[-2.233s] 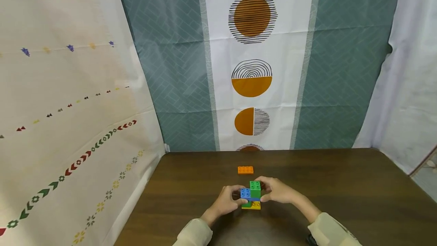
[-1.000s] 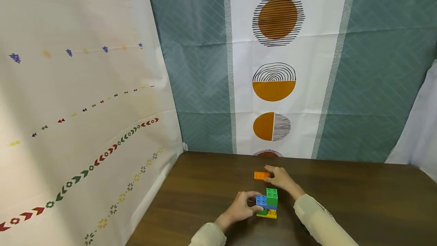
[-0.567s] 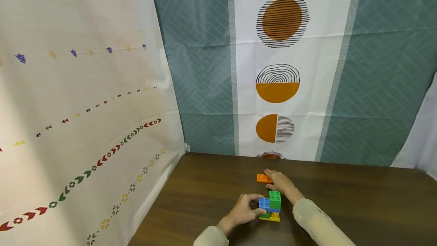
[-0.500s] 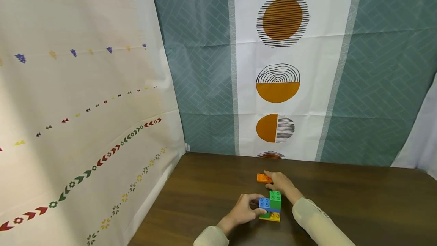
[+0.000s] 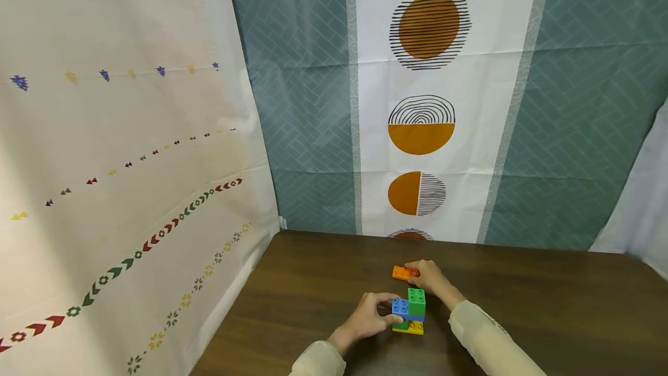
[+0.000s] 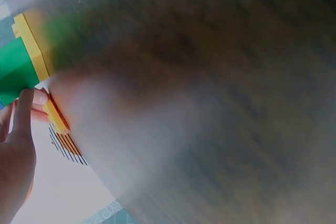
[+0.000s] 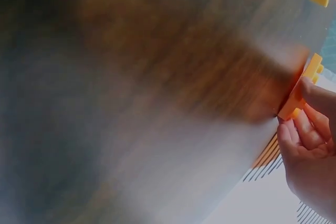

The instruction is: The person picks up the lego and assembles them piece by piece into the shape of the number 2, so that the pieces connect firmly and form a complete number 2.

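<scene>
A small stack of toy building bricks stands on the table: a yellow plate brick (image 5: pixel 416 328) at the bottom, a green brick (image 6: pixel 16 69) on it, then a blue brick (image 5: pixel 399 306), with another green brick (image 5: pixel 416 302) on the blue one's right half. My left hand (image 5: pixel 366 317) grips the stack from the left, thumb in front at the blue brick and fingers behind. Beyond the stack, my right hand (image 5: pixel 430 278) pinches the right end of a flat orange brick (image 5: pixel 399 273) between thumb and fingers. In the right wrist view, the orange brick (image 7: pixel 295 95) is close to the tabletop.
The dark brown wooden table (image 5: pixel 313 271) reaches back to a hanging grey-green and white curtain (image 5: pixel 308 132). A cream patterned cloth (image 5: pixel 130 190) hangs along the left side, and white fabric (image 5: pixel 634 202) hangs at the far right.
My right hand has left the stack, reached to the orange brick and closed on its right end; that brick now sits slightly turned. The left hand keeps hold of the stack. The head view has shifted.
</scene>
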`<state>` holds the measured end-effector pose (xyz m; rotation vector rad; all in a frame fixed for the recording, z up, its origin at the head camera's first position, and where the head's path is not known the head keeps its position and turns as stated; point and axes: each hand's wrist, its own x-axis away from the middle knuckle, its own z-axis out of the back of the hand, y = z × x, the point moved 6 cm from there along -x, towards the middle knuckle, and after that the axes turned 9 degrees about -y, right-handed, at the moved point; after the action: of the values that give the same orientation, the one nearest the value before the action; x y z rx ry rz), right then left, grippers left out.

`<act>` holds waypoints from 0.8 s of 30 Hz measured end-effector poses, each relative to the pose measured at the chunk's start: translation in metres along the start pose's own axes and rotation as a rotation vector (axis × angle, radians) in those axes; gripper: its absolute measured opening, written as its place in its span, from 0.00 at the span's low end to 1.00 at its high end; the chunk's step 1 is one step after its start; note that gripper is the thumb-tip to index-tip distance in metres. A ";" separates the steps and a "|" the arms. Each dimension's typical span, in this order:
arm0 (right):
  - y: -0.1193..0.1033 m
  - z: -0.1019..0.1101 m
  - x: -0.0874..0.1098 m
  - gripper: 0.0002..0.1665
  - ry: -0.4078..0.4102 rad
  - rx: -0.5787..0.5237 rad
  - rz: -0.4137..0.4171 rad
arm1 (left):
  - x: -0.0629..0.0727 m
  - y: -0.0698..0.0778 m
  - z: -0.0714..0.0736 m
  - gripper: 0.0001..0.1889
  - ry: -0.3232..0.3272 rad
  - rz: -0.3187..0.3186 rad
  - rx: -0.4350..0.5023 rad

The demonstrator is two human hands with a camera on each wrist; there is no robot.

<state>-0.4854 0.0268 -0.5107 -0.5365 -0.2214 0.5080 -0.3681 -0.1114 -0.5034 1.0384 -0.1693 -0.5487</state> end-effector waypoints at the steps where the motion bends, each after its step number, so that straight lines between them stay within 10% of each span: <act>1: 0.001 0.001 0.001 0.21 -0.001 -0.003 -0.003 | 0.000 0.000 0.000 0.17 0.000 0.000 0.000; 24: -0.006 0.020 0.039 0.19 0.011 -0.191 0.101 | -0.001 -0.001 -0.001 0.16 0.027 -0.010 0.022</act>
<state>-0.4557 0.0511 -0.4880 -0.7396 -0.2349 0.5852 -0.3689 -0.1104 -0.5043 1.0678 -0.1467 -0.5433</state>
